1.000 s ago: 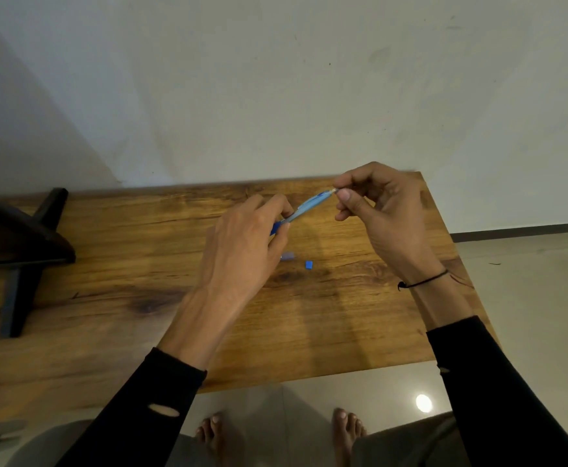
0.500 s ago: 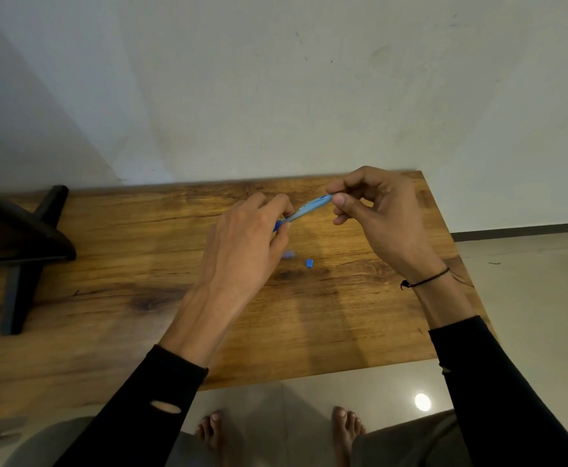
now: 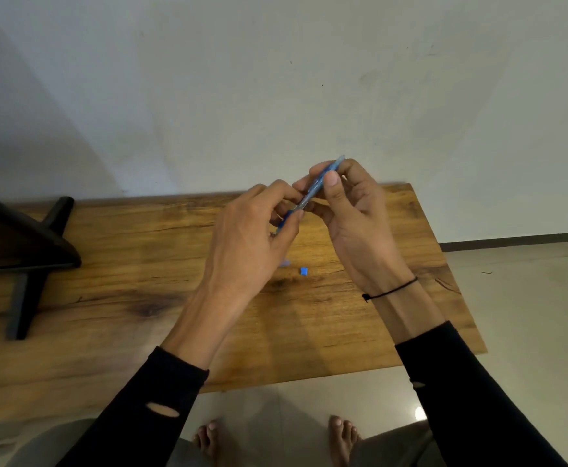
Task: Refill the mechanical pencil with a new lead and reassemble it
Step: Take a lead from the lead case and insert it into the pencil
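Both hands hold the blue pencil (image 3: 312, 192) up in the air, above the far side of the wooden table (image 3: 141, 264). The pencil is tilted, with its top end up and to the right. The left hand (image 3: 245, 244) is curled and pinches the low end with thumb and fingertips. The right hand (image 3: 353, 210) is curled too and pinches the top half, with the thumb pressed flat on the side. On the table under the hands sit 2 small parts: a little blue cap (image 3: 304, 271) and, just to its left, a pale bit (image 3: 285, 263) half hidden by the left hand. I cannot tell what the pale bit is, and no lead can be seen, because it would be too thin to show here. I think the pencil is not put back together yet, since those 2 parts are off it. What could go wrong? A thin lead could snap if the fingers push it in crooked or too hard. The pencil could slip and fall, because only fingertips hold it. The small cap could roll or get knocked off the table by a sleeve, and then be hard to find. No words or brand can be read on the pencil or anywhere else.
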Demonstrator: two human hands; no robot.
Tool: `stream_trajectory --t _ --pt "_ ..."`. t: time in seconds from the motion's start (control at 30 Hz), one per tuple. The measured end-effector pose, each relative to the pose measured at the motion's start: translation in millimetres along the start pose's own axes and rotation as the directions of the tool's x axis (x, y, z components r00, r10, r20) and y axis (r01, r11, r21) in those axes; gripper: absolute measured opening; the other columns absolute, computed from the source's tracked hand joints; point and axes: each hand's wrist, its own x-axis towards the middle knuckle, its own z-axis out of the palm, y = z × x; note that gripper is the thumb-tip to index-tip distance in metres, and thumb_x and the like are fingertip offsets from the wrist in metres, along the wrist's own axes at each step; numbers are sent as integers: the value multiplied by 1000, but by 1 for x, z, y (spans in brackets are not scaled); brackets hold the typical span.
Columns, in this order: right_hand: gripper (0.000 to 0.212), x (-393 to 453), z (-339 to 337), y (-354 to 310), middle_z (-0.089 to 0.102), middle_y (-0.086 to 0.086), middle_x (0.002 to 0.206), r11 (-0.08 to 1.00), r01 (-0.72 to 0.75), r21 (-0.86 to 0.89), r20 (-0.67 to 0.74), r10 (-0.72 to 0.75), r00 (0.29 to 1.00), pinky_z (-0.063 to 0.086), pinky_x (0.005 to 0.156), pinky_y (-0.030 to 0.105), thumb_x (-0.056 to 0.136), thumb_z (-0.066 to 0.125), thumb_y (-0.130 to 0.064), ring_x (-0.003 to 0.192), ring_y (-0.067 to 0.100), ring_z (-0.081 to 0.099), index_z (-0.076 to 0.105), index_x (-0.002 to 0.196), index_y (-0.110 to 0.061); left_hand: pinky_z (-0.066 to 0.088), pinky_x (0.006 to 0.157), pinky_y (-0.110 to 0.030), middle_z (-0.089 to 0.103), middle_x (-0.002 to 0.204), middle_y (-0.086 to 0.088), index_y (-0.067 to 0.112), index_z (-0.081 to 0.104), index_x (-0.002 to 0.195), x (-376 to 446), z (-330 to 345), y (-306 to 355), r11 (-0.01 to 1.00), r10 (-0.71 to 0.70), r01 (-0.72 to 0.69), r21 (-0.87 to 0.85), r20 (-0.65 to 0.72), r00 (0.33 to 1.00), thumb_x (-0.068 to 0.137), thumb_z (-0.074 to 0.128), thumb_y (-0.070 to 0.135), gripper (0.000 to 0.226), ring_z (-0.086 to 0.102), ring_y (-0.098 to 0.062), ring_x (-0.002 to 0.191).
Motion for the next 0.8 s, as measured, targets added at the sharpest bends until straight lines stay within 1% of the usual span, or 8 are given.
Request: stream_trajectory --t 0.07,0.13,0.2,0.27,0.4,0.57,0.73,0.8 --pt "22 -1 8 -14 62 16 91 989 10 147 -62 -1 998 55 91 45 115 35 -15 94 31 64 54 114 -5 62 68 -23 73 94 4 23 76 114 4 -3 7 997 5 -10 -72 -70 998 96 80 31 20 73 -8 80" --pt "27 -1 10 -31 52 7 81 941 6 337 -116 35 993 53 87 41 117 31 -23 79 23 59 53 107 -12 58 65 -15 74 91 4 22 76 110 7 -9 16 985 -34 13 -173 -121 992 93 83 39 25 74 -10 77" --pt "35 1 9 -50 42 2 74 851 -14 525 -132 98 986 48 74 35 116 30 -37 68 18 47 52 97 -16 54 64 -11 76 88 6 22 77 105 10 -16 24 971 -72 28 -237 -181 981 92 82 45 27 75 -9 77" --pt "49 2 7 -65 33 0 68 769 -28 639 -128 142 982 35 61 31 112 31 -51 60 16 33 48 82 -16 51 61 -8 76 89 8 22 76 100 15 -24 32 972 -90 29 -234 -257 962 94 79 43 23 74 -5 78" --pt "53 -2 6 -89 24 -4 52 670 7 742 -156 162 974 15 48 28 105 32 -51 53 15 13 32 65 -18 53 59 -10 72 86 18 23 74 95 25 -42 42 981 -114 51 -190 -338 934 98 73 28 5 71 -4 77" --pt "54 -8 4 -122 20 -5 46 565 74 822 -191 151 970 15 43 24 101 30 -48 47 13 10 30 57 -18 54 62 -14 70 81 24 22 75 95 28 -56 52 982 -148 95 -163 -354 923 98 71 25 6 70 2 72" --pt "50 -14 1 -147 13 -6 51 486 132 864 -211 110 971 13 44 22 100 30 -44 48 14 8 26 57 -19 63 71 -33 74 84 18 23 78 95 27 -62 62 987 -147 115 -113 -335 931 96 72 27 7 72 -3 77" --pt "52 -16 2 -152 11 -6 55 469 129 874 -198 101 975 12 45 22 102 30 -46 48 14 7 27 58 -19 64 72 -36 75 86 16 23 78 95 26 -63 65 990 -134 109 -93 -326 936 96 72 27 7 73 -2 78"
